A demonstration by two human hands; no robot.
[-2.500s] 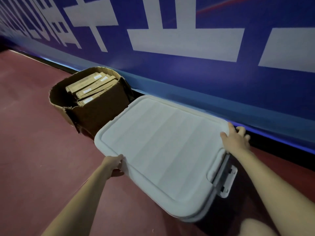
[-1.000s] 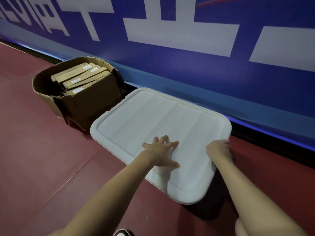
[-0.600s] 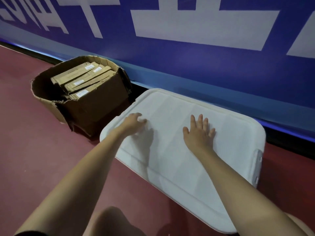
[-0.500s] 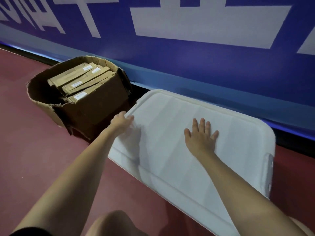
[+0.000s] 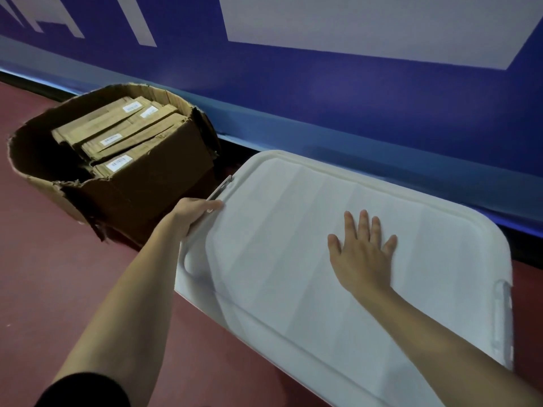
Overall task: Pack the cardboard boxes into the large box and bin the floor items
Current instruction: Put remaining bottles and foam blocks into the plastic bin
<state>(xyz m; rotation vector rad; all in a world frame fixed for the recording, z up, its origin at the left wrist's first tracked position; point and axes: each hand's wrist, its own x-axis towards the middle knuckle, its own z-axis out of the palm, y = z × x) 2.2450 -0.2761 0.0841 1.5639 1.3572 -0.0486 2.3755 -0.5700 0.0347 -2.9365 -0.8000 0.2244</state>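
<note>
1. The white plastic lid (image 5: pixel 282 259) lies closed over a storage bin on the dark red floor (image 5: pixel 44 259). Only the lid shows, so the bin's body cannot be seen.
2. The right hand (image 5: pixel 363 254) rests flat on the middle of the lid, palm down, with the fingers straight and slightly spread. It holds nothing.
3. The left hand (image 5: pixel 194 211) is at the lid's left edge, with its fingers laid over the rim. Whether they curl round the rim or only press on it cannot be told.
4. A grey latch (image 5: pixel 219 190) stands up at the lid's left edge, just beyond the left hand's fingertips. A second latch (image 5: pixel 503 312) lies folded at the lid's right edge.
5. The large cardboard box (image 5: pixel 141 189) sits just left of the lid. It is open at the top and its rim is torn and bent.
6. Several flat cardboard boxes (image 5: pixel 117 136) lie stacked inside it, and white labels (image 5: pixel 119 163) show on them.
7. A blue wall banner (image 5: pixel 323 98) with large white shapes runs behind the lid.
8. A black sleeve (image 5: pixel 85 389) covers the left upper arm.
</note>
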